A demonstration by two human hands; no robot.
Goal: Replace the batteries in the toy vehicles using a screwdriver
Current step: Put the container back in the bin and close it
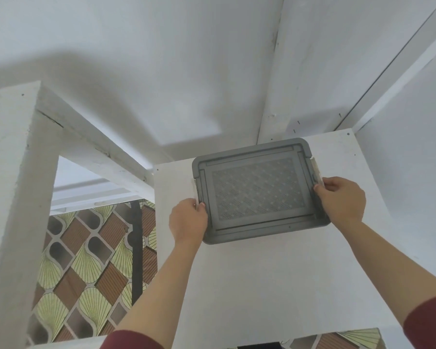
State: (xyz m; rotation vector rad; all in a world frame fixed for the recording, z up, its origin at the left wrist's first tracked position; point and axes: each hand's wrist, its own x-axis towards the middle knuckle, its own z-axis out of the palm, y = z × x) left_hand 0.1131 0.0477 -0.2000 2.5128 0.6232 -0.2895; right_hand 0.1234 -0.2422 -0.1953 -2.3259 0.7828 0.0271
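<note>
A grey plastic storage box [259,190] with a patterned lid sits on top of a white cabinet [275,285], seen from above. My left hand [188,220] grips its left side near the pale clip handle. On the opposite side my right hand [341,199] grips the edge, with fingers curled over the rim by the right clip. The lid is on, so the box's contents are hidden. No toy vehicle, battery or screwdriver is in view.
White walls [161,71] rise behind the cabinet, and a white beam [91,147] runs at the left. Below at the left hangs a patterned brown and green curtain [91,268] with a dark vertical bar [137,248]. The box sits near the cabinet's back.
</note>
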